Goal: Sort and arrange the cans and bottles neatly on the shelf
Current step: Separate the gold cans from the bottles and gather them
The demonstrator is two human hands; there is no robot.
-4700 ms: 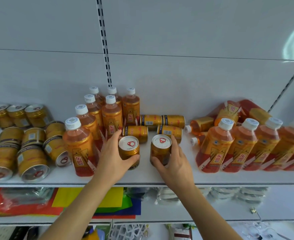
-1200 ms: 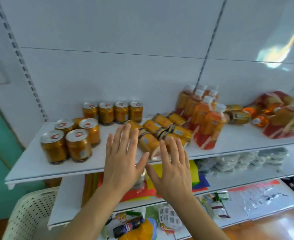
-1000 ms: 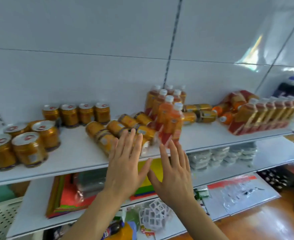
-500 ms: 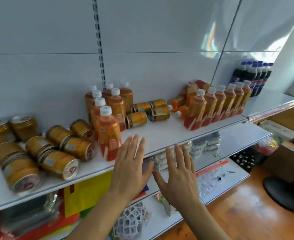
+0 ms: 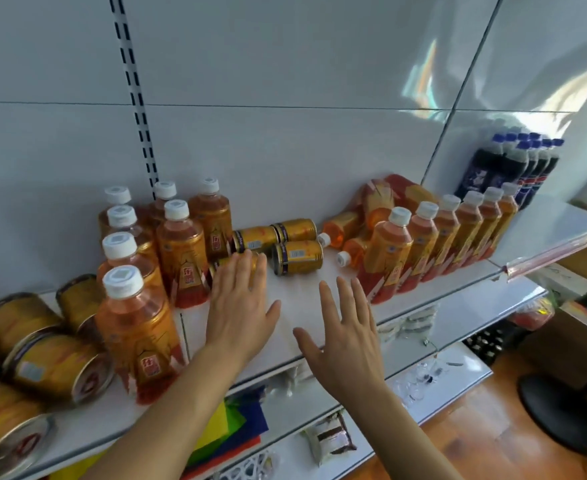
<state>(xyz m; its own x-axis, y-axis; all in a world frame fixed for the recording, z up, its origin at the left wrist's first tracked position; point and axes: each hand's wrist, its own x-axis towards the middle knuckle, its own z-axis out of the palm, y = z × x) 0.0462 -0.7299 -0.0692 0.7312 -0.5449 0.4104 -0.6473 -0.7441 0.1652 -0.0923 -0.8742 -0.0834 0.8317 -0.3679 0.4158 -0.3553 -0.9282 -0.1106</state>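
Note:
My left hand (image 5: pixel 240 306) is open, flat over the white shelf (image 5: pixel 295 299), its fingertips over a gold can lying on its side (image 5: pixel 223 265). My right hand (image 5: pixel 347 330) is open and empty beside it. Behind lie more gold cans (image 5: pixel 297 258) on their sides. Upright orange bottles with white caps (image 5: pixel 181 251) stand in a cluster to the left. A row of upright orange bottles (image 5: pixel 437 240) runs to the right, with toppled bottles (image 5: pixel 347 226) behind it. Several gold cans (image 5: pixel 53 365) lie tumbled at the far left.
Dark cola bottles with blue caps (image 5: pixel 517 168) stand at the far right back. A lower shelf (image 5: pixel 441 375) holds wrapped packets and coloured sheets (image 5: pixel 229 427). A wooden floor and a black round base (image 5: pixel 562 410) are at the lower right.
The view has swung right from the upright cans at the left end to the middle of the shelf. Both hands stayed open and reached forward over the shelf toward the lying cans.

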